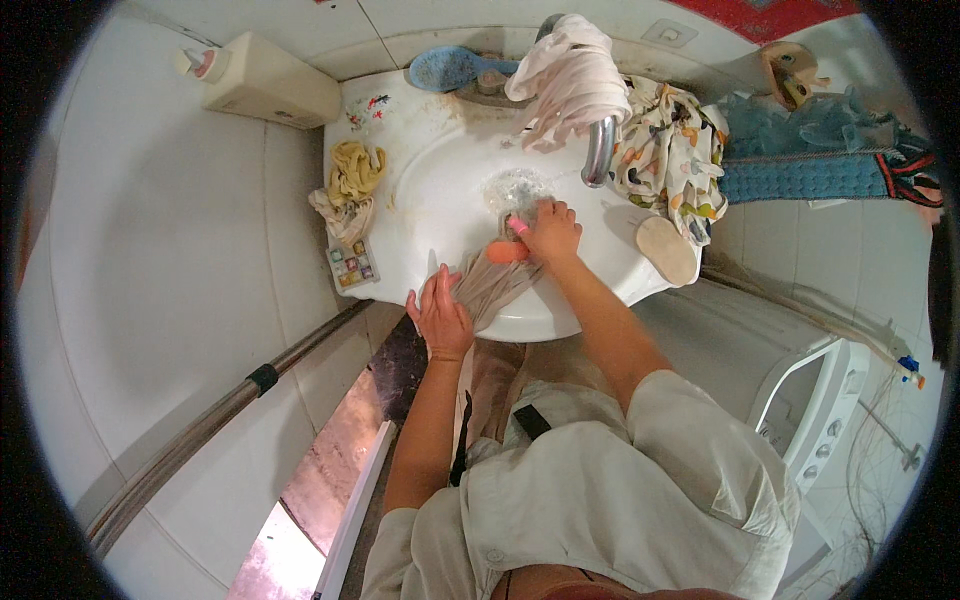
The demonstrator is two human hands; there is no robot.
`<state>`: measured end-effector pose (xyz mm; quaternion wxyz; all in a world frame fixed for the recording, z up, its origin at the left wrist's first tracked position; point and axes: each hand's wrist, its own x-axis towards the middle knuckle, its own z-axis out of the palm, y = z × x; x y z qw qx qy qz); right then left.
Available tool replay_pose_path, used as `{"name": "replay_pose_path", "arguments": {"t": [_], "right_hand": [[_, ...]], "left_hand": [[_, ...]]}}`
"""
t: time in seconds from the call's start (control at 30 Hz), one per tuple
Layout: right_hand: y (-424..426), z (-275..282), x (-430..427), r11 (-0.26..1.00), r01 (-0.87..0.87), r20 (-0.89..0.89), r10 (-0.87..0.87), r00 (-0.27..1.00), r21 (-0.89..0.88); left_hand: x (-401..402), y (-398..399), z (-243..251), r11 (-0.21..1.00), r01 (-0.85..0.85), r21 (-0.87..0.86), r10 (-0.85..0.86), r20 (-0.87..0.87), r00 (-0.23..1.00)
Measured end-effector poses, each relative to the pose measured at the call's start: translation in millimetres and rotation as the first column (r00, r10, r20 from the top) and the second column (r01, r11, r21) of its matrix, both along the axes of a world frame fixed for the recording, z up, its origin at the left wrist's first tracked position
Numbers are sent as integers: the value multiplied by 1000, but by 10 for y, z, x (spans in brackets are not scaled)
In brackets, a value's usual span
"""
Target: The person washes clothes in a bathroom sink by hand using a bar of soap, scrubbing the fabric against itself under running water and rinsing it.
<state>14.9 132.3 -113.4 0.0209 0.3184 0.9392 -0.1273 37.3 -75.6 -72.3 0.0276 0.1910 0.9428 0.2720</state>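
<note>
A wet beige-grey cloth [491, 289] stretches from the basin of the white sink [427, 180] to its front rim. My left hand [442, 311] lies at the cloth's left edge with its fingers extended. Over the cloth's upper end is my right hand [553, 231], its fingers curled; what is under the palm is hidden. Against its thumb side is a small pink object [517, 225], and just below that an orange oval object [508, 252] rests on the cloth. Foamy water [521, 189] lies around the drain, beyond my right hand.
Pale fabric [574, 82] drapes the metal faucet [598, 154]. Patterned cloth [667, 157] and a beige oval object [665, 251] occupy the right rim. Yellow cloth [355, 172] is on the left rim, a blue brush [442, 69] at the back. A washing machine [750, 337] stands at right.
</note>
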Motion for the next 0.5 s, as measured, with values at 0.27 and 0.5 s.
{"name": "replay_pose_path", "arguments": {"t": [0.27,0.5], "right_hand": [[112,431,-136,787,-376,-331,232,915,-489],[-770,694,69,711,-528,178,659,731,-464]], "left_hand": [[-11,-5,-28,1000,-16,-5,16,-26,1000],[15,-40,-127,1000,-17,-3,16,-55,998]]}}
